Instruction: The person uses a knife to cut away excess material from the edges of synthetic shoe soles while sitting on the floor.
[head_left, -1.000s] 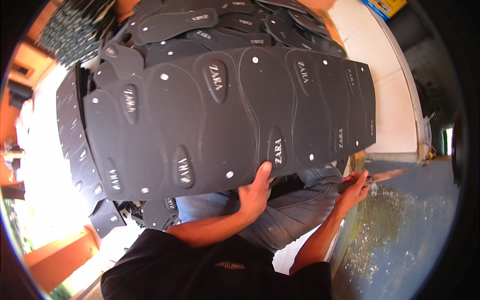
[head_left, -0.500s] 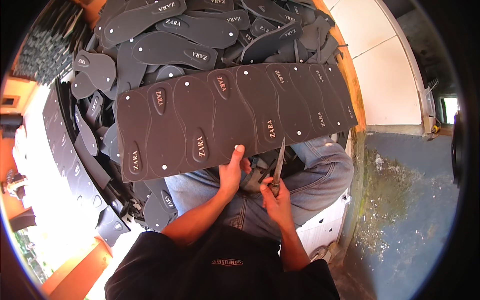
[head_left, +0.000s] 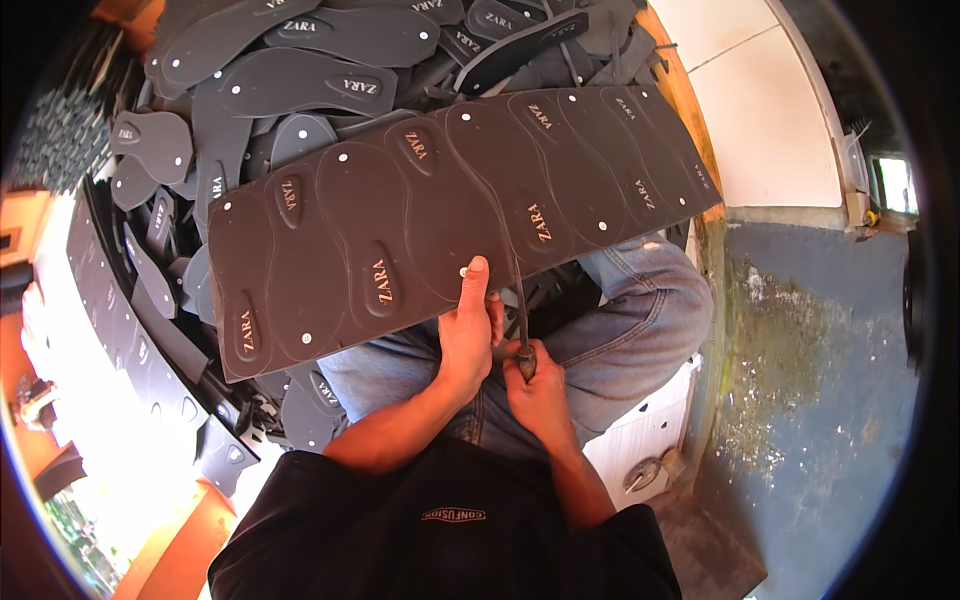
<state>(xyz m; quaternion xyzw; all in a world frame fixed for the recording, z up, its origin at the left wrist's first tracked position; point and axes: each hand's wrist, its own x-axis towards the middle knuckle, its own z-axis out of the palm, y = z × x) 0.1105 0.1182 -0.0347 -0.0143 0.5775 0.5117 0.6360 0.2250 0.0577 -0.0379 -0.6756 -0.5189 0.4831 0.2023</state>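
Note:
A long dark rubber sheet (head_left: 440, 210) moulded with several shoe-sole outlines lies across my lap. My left hand (head_left: 467, 335) grips its near edge, thumb pressed on top. Just to the right, my right hand (head_left: 538, 385) is closed around the handle of a thin knife (head_left: 521, 320), whose blade points up against the sheet's near edge. My jeans-clad knees (head_left: 640, 320) show under the sheet.
A heap of cut-out dark soles (head_left: 300, 70) lies beyond the sheet, and more uncut sheets (head_left: 130, 320) are stacked at the left. A white box (head_left: 640, 440) sits under my right leg. A blue-grey stained floor (head_left: 810, 380) and a white wall (head_left: 760, 110) are at the right.
The sheet has come down from in front of my face onto my lap. My right hand came in from the right with the knife, up to the sheet's edge beside my left hand.

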